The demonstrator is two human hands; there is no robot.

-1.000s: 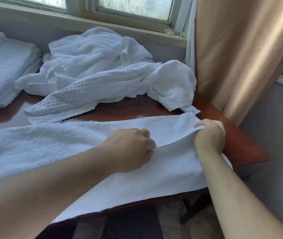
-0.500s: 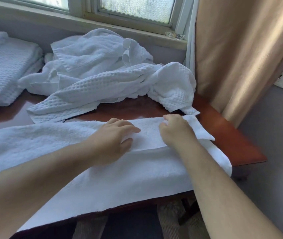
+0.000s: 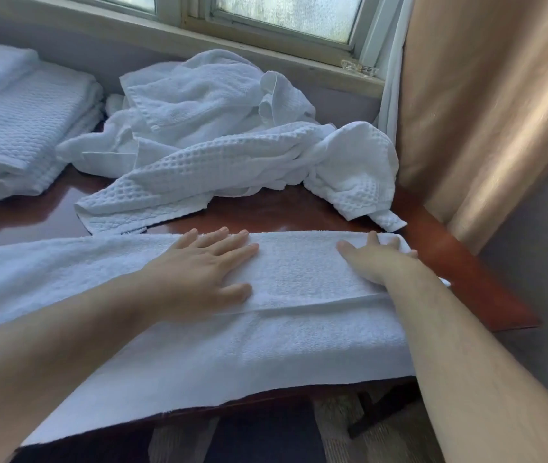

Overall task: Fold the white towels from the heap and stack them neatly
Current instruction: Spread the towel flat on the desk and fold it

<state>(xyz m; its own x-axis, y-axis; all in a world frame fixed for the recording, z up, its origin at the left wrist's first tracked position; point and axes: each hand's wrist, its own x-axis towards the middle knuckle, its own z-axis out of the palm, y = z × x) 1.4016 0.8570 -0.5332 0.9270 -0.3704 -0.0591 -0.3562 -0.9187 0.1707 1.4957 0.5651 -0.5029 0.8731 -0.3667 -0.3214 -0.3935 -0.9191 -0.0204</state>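
A long white terry towel (image 3: 266,345) lies across the front of the wooden table (image 3: 459,262), its far half doubled over so a hem runs along the middle. My left hand (image 3: 206,272) rests flat on the folded layer with fingers spread. My right hand (image 3: 376,259) lies flat near the towel's right end, fingers apart, holding nothing. Behind them the heap of crumpled white towels (image 3: 232,138) sits under the window. A stack of folded white towels (image 3: 22,128) stands at the far left.
A window sill (image 3: 266,58) runs along the back, and a tan curtain (image 3: 486,105) hangs at the right beside the table's corner. Bare red-brown wood shows between the heap and the spread towel. Carpet and table legs show below the front edge.
Both hands let go of the towel edge they had pinched and carried away from me. They now lie flat and spread on the folded layer, pressing it down.
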